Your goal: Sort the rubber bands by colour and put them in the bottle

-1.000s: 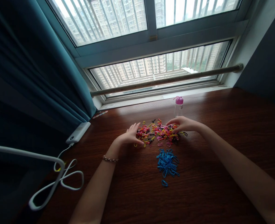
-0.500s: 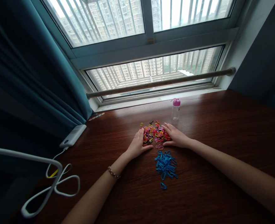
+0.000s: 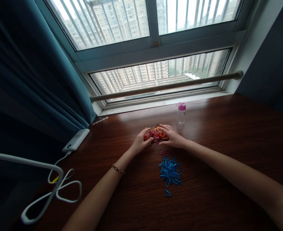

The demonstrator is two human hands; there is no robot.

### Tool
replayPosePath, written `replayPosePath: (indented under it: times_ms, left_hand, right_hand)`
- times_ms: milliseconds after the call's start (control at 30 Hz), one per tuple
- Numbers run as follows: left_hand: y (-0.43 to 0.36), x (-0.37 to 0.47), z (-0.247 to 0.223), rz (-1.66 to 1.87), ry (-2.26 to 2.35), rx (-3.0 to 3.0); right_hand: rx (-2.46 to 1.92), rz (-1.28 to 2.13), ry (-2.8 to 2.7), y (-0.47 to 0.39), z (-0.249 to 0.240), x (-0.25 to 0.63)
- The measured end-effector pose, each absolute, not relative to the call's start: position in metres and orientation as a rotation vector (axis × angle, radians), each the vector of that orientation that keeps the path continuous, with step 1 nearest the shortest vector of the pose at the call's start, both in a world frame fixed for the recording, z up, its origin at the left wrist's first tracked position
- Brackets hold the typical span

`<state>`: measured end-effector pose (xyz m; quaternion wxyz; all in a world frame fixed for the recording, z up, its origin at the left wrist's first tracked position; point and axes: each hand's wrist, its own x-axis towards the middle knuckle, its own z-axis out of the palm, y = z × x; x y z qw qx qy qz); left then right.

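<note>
My left hand (image 3: 141,140) and my right hand (image 3: 172,136) cup a heap of small multicoloured elastic bands (image 3: 156,135) from both sides. Pink, red, yellow and black loops are pressed together between the palms. The fingers of each hand curve around the far side, with the thumbs at the near side. A few pink bands (image 3: 164,153) lie apart just below the heap. Closer to me is a loose pile of blue elastic bands (image 3: 170,171), with a single blue band (image 3: 167,192) in front of it.
A clear bottle with a pink lid (image 3: 181,114) stands behind my right hand. To the left lie a white power strip (image 3: 75,140) and a looped white cable (image 3: 69,192). A blue curtain (image 3: 59,70) hangs at the left, and a metal rail (image 3: 165,86) crosses the window.
Both hands have moved closer together and slightly away from me, squeezing the spread multicoloured bands into a tighter heap. The blue bands and the few pink ones have stayed in place.
</note>
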<state>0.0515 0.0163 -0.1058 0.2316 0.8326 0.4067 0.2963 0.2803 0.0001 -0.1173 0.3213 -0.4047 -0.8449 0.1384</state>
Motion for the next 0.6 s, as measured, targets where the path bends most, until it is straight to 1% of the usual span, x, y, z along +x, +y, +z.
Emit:
replayPosePath:
  times_ms: [100,167,233,367,467,600]
  left_hand:
    - [0.000,0.035,-0.113,0.661,1.224,2.423]
    - [-0.007,0.030,-0.122,0.548,1.333,2.460]
    - [-0.010,0.032,-0.130,0.508,1.435,2.459]
    - [0.005,0.046,-0.138,0.538,1.563,2.420]
    - [0.028,0.057,-0.139,0.598,1.602,2.374]
    - [0.048,0.068,-0.134,0.711,1.371,2.290]
  right_hand:
    - [-1.148,0.336,-2.340,-0.024,-0.120,0.288]
    - [-1.212,0.318,-2.354,-0.031,-0.124,0.287]
    - [-1.265,0.292,-2.327,-0.030,-0.128,0.281]
    - [-1.352,0.266,-2.217,-0.004,-0.136,0.263]
    - [-1.337,0.328,-2.111,0.022,-0.137,0.254]
    - [-1.168,0.549,-1.999,0.042,-0.132,0.249]
